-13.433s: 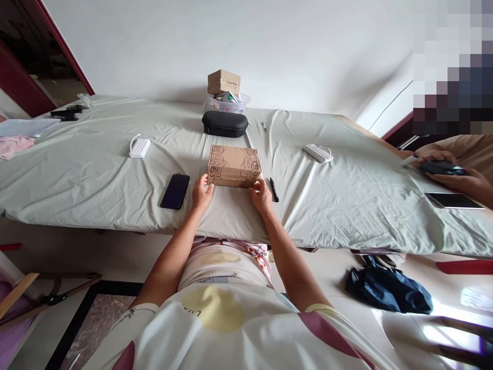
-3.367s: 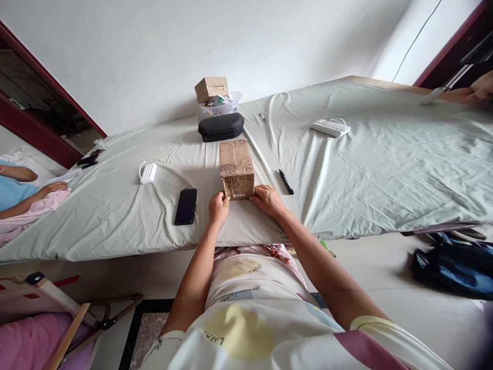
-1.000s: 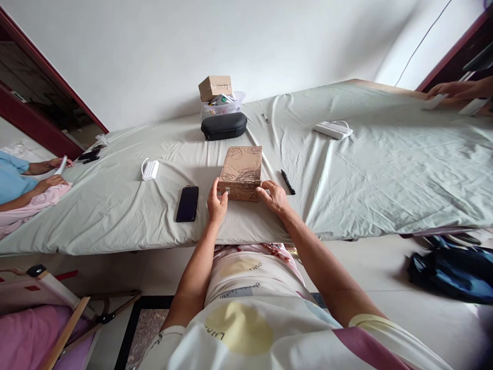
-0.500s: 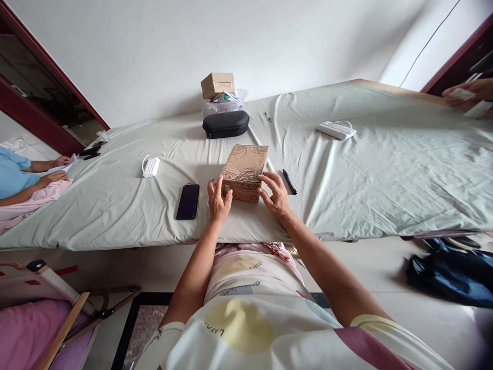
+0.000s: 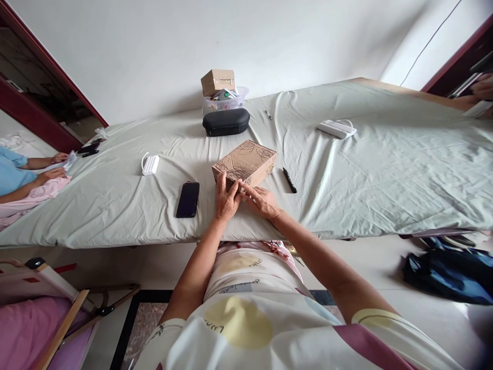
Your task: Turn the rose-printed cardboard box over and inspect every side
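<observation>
A closed cardboard box (image 5: 246, 159) scribbled with black looping lines lies on the cloth-covered table in front of me, turned at an angle. My left hand (image 5: 227, 199) grips its near left side, fingers on the top edge and thumb at the near corner. At that same corner my right hand (image 5: 263, 200) presses its fingertips on the box, touching my left thumb and fingers; part of the corner is hidden behind them. A black marker pen (image 5: 289, 180) lies right of the box. To the left is a dark-screened phone (image 5: 188, 200).
Behind the box stand a black case (image 5: 226, 122) and a plastic basket (image 5: 242, 97) with a small carton (image 5: 217, 82) on top. White power-bank-like devices lie left (image 5: 150, 165) and right (image 5: 336, 129). Other people's hands show at the far left (image 5: 52, 174) and right edge.
The box has turned clockwise, its near corner now toward me. My hands have come together at that corner from opposite sides of the box.
</observation>
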A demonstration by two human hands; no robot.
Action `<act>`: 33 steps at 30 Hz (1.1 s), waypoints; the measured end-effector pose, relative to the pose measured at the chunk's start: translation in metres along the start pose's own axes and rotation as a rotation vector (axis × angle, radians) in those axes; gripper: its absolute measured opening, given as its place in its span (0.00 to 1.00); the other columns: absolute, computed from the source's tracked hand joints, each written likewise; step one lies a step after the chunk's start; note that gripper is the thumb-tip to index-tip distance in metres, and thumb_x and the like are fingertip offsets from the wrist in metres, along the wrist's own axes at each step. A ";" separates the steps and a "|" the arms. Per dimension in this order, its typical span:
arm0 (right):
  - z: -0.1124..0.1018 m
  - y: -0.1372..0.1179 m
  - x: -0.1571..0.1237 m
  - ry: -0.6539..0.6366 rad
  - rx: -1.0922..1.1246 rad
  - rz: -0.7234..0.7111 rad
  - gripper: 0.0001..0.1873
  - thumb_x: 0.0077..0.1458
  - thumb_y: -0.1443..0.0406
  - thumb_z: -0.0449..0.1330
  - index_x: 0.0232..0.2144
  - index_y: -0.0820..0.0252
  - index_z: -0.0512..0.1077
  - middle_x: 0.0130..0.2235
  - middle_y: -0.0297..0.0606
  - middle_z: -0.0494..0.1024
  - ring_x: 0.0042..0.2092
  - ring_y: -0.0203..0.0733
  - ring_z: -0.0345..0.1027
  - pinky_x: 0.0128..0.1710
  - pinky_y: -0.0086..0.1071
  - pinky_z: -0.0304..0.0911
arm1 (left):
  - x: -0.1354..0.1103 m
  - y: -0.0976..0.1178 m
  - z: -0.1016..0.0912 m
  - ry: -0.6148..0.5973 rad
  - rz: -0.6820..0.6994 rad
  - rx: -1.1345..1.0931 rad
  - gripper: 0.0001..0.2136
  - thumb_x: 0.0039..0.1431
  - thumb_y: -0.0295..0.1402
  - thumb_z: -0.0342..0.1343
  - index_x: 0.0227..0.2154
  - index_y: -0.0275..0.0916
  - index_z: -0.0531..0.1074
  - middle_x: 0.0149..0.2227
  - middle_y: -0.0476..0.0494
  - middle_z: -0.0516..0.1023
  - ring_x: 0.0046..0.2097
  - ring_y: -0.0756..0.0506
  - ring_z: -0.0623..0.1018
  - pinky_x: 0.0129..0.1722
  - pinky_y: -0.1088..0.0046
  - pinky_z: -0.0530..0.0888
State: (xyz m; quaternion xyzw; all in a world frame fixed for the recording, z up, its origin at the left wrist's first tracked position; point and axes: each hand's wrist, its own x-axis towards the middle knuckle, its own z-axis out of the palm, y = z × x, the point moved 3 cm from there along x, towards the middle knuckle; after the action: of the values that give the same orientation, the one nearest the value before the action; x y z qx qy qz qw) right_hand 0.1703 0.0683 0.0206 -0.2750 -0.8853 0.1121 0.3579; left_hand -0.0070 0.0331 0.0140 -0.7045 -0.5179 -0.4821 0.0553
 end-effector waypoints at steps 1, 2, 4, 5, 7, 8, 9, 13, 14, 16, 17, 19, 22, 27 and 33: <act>0.000 -0.001 0.000 -0.011 0.015 0.010 0.32 0.74 0.49 0.47 0.71 0.55 0.67 0.46 0.47 0.85 0.42 0.50 0.78 0.49 0.44 0.75 | 0.000 -0.001 0.000 0.012 -0.002 -0.008 0.23 0.72 0.52 0.54 0.61 0.44 0.74 0.77 0.31 0.56 0.80 0.32 0.52 0.76 0.41 0.58; 0.000 -0.001 0.000 -0.013 0.024 0.025 0.31 0.74 0.50 0.47 0.71 0.55 0.68 0.47 0.47 0.85 0.43 0.50 0.79 0.49 0.43 0.75 | 0.000 -0.001 0.000 0.023 -0.005 -0.017 0.22 0.72 0.51 0.54 0.60 0.44 0.74 0.76 0.31 0.56 0.79 0.33 0.53 0.75 0.42 0.59; 0.000 0.000 0.000 0.013 0.020 0.079 0.31 0.73 0.50 0.49 0.70 0.54 0.68 0.47 0.46 0.86 0.43 0.49 0.79 0.48 0.41 0.75 | -0.001 -0.002 -0.001 0.038 -0.011 -0.044 0.20 0.73 0.50 0.53 0.57 0.43 0.75 0.76 0.31 0.57 0.79 0.33 0.56 0.75 0.43 0.61; -0.002 0.003 -0.001 0.038 0.010 0.122 0.31 0.72 0.50 0.50 0.70 0.54 0.68 0.46 0.45 0.86 0.43 0.48 0.79 0.48 0.40 0.75 | -0.001 -0.003 -0.002 0.044 -0.017 -0.059 0.19 0.74 0.49 0.52 0.56 0.43 0.75 0.76 0.31 0.58 0.78 0.33 0.57 0.74 0.44 0.62; -0.006 0.010 -0.003 0.112 -0.009 0.235 0.32 0.71 0.50 0.50 0.71 0.54 0.67 0.41 0.42 0.86 0.40 0.47 0.79 0.46 0.38 0.74 | -0.001 -0.004 -0.005 0.059 -0.040 -0.078 0.19 0.76 0.48 0.48 0.56 0.42 0.75 0.75 0.29 0.60 0.77 0.34 0.61 0.74 0.46 0.63; -0.010 0.015 -0.004 0.160 -0.014 0.299 0.33 0.71 0.50 0.51 0.72 0.55 0.66 0.39 0.41 0.85 0.38 0.47 0.78 0.45 0.38 0.74 | -0.002 -0.005 -0.006 0.071 -0.060 -0.081 0.20 0.77 0.48 0.46 0.56 0.41 0.74 0.74 0.29 0.61 0.76 0.35 0.62 0.74 0.47 0.63; -0.013 0.021 -0.006 0.214 -0.016 0.363 0.34 0.71 0.50 0.50 0.72 0.56 0.66 0.36 0.40 0.84 0.36 0.47 0.77 0.44 0.39 0.74 | -0.002 -0.007 -0.008 0.088 -0.083 -0.081 0.20 0.77 0.48 0.45 0.56 0.41 0.74 0.74 0.29 0.62 0.76 0.35 0.62 0.74 0.48 0.63; -0.026 0.045 -0.013 0.435 0.011 0.538 0.35 0.69 0.49 0.52 0.71 0.56 0.64 0.33 0.37 0.82 0.32 0.46 0.73 0.41 0.40 0.73 | -0.003 -0.016 -0.013 0.159 -0.170 -0.098 0.22 0.77 0.48 0.43 0.55 0.40 0.75 0.72 0.28 0.64 0.75 0.36 0.65 0.75 0.50 0.63; -0.027 0.051 -0.014 0.474 0.022 0.566 0.35 0.68 0.50 0.54 0.71 0.56 0.63 0.33 0.37 0.82 0.32 0.46 0.72 0.41 0.40 0.73 | -0.003 -0.017 -0.014 0.160 -0.185 -0.103 0.21 0.77 0.47 0.43 0.56 0.40 0.74 0.71 0.28 0.65 0.74 0.36 0.66 0.74 0.51 0.63; -0.026 0.061 -0.016 0.505 0.028 0.616 0.34 0.65 0.51 0.56 0.69 0.57 0.65 0.37 0.40 0.82 0.35 0.48 0.73 0.44 0.44 0.73 | -0.004 -0.020 -0.014 0.141 -0.211 -0.106 0.20 0.76 0.46 0.44 0.59 0.40 0.73 0.70 0.29 0.68 0.73 0.37 0.68 0.74 0.52 0.65; -0.025 0.065 -0.016 0.500 0.016 0.637 0.32 0.63 0.52 0.57 0.66 0.57 0.68 0.39 0.43 0.82 0.37 0.50 0.74 0.46 0.47 0.73 | -0.004 -0.021 -0.014 0.127 -0.220 -0.108 0.20 0.76 0.45 0.46 0.61 0.41 0.71 0.69 0.29 0.70 0.72 0.38 0.70 0.73 0.54 0.66; -0.021 0.070 -0.017 0.473 -0.036 0.657 0.26 0.61 0.54 0.58 0.58 0.58 0.72 0.44 0.49 0.82 0.44 0.55 0.75 0.50 0.53 0.73 | -0.004 -0.022 -0.013 0.115 -0.222 -0.117 0.23 0.75 0.43 0.48 0.66 0.39 0.66 0.67 0.30 0.72 0.70 0.39 0.72 0.71 0.56 0.70; -0.017 0.073 -0.018 0.443 -0.123 0.647 0.20 0.60 0.56 0.58 0.52 0.56 0.73 0.49 0.52 0.82 0.51 0.59 0.75 0.53 0.55 0.71 | -0.004 -0.023 -0.011 0.119 -0.228 -0.112 0.26 0.73 0.40 0.51 0.69 0.38 0.62 0.67 0.30 0.72 0.70 0.39 0.72 0.69 0.57 0.72; -0.013 0.072 -0.019 0.369 -0.187 0.651 0.23 0.60 0.57 0.60 0.56 0.54 0.70 0.47 0.48 0.83 0.52 0.61 0.75 0.55 0.57 0.69 | -0.005 -0.024 -0.005 0.098 -0.279 -0.082 0.33 0.67 0.31 0.57 0.73 0.40 0.57 0.72 0.32 0.67 0.73 0.38 0.68 0.73 0.55 0.67; -0.012 0.070 -0.018 0.289 -0.191 0.681 0.24 0.59 0.60 0.62 0.57 0.58 0.70 0.47 0.52 0.84 0.53 0.66 0.74 0.57 0.63 0.65 | -0.010 -0.036 0.000 0.002 -0.492 0.101 0.28 0.57 0.30 0.66 0.61 0.31 0.69 0.59 0.21 0.79 0.62 0.28 0.79 0.65 0.47 0.73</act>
State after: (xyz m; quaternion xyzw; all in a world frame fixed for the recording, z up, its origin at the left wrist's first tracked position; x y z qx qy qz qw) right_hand 0.2175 0.1155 -0.0086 -0.5987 -0.6900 0.1018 0.3938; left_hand -0.0351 0.0433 -0.0087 -0.5533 -0.6970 -0.4553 -0.0280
